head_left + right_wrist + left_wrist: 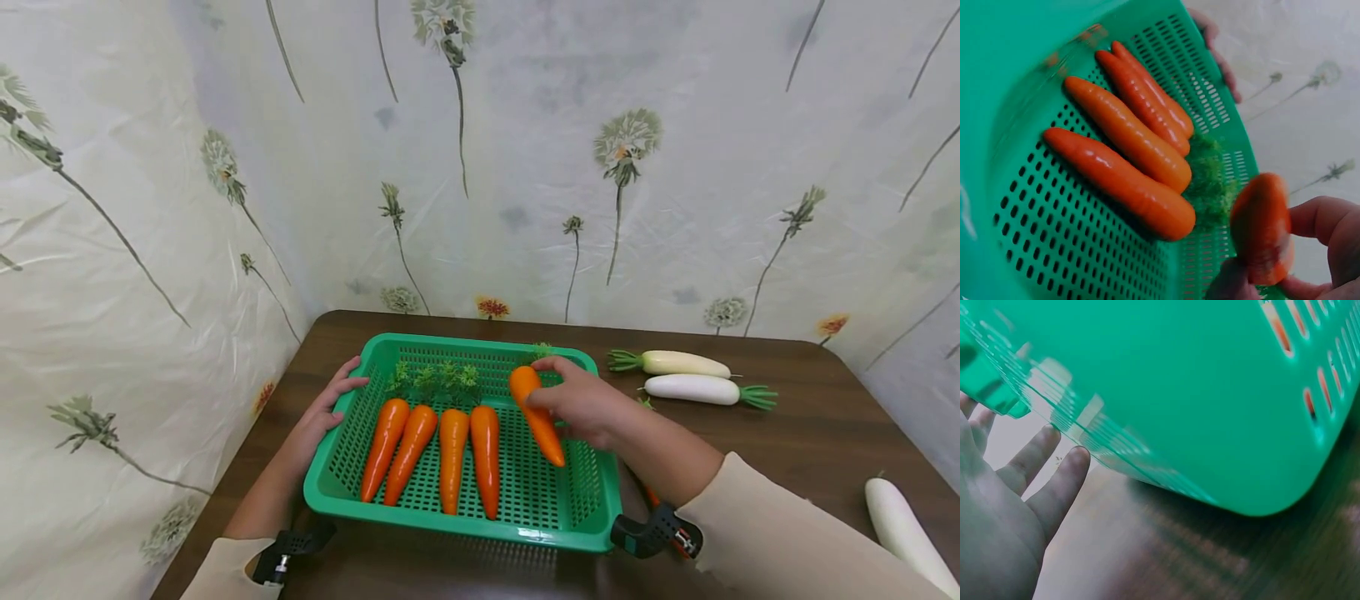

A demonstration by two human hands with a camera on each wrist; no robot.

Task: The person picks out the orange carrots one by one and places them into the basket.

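Note:
A green plastic basket with slotted walls stands on the table. Several orange carrots with feathery green tops lie side by side in its left and middle part. Over the right part of the basket, my right hand pinches another carrot near its thick end, the thin tip pointing toward me. The right wrist view shows this carrot between thumb and fingers. At the left end, my left hand rests against the basket's rim. Its fingers look fairly straight along the outer wall in the left wrist view.
Two white radishes with green leaves lie on the brown table right of the basket. Another white radish lies near the right edge. Partly hidden under my right forearm is an orange carrot. A flower-patterned curtain hangs behind.

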